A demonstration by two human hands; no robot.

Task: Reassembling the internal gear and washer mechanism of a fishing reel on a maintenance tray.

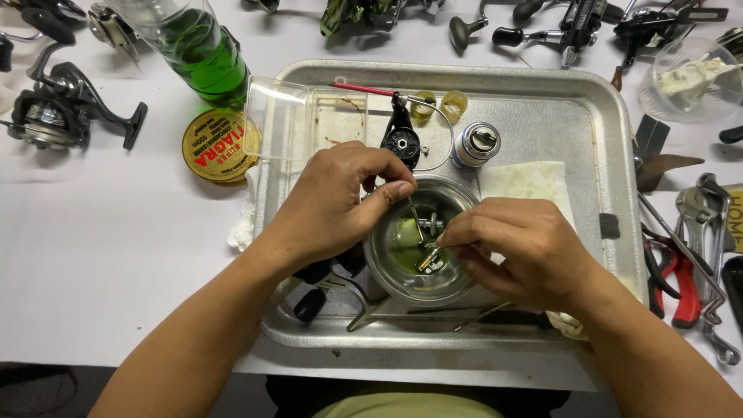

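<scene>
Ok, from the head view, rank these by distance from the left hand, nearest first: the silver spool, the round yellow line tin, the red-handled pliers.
Measured from the left hand:
1. Round yellow line tin, just off the tray's left edge, up and to the hand's left.
2. Silver spool, inside the tray, up and to the right. Only slightly farther than the tin; a close call.
3. Red-handled pliers, on the table past the tray's right edge, clearly farthest.

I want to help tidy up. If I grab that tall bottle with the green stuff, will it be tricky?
Probably a bit. The bottle looks partly filled with green liquid, so it is likely heavy and sloshy. It looks tall, so a push could tip it. Its clear, smooth wall may feel slippery. It stands beside the metal tray, so go gently.
</scene>
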